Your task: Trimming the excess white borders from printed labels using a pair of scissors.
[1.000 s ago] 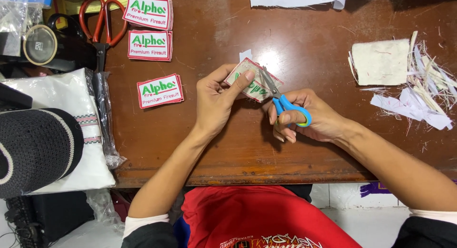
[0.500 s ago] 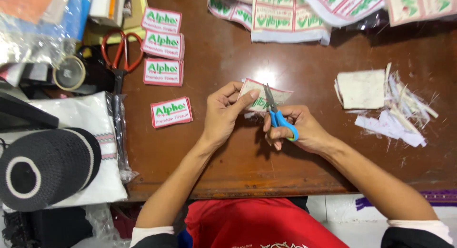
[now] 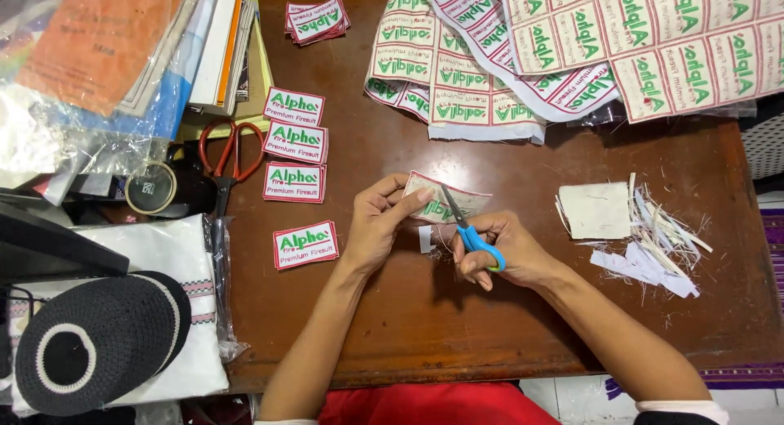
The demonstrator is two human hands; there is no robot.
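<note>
My left hand (image 3: 380,222) pinches a small white fabric label (image 3: 472,202) with a red border and green print, held just above the brown wooden table (image 3: 408,319). My right hand (image 3: 508,255) grips small blue-handled scissors (image 3: 465,227) whose blades lie across the label's middle. Several finished cut labels (image 3: 296,141) lie in a column to the left, one more label (image 3: 305,244) nearer my left wrist, and a small stack of labels (image 3: 317,20) at the far edge.
Uncut label sheets (image 3: 572,49) spread over the far right. White trimmings and a fabric scrap (image 3: 637,237) lie to the right. Red-handled scissors (image 3: 233,155), a tape roll (image 3: 151,188), books (image 3: 163,49), and a black and white knit cap (image 3: 98,343) on folded cloth fill the left.
The view has tilted up and away, bringing the uncut sheets and books into sight. Both hands stay on the label and scissors, with the blades shifting slightly along the label.
</note>
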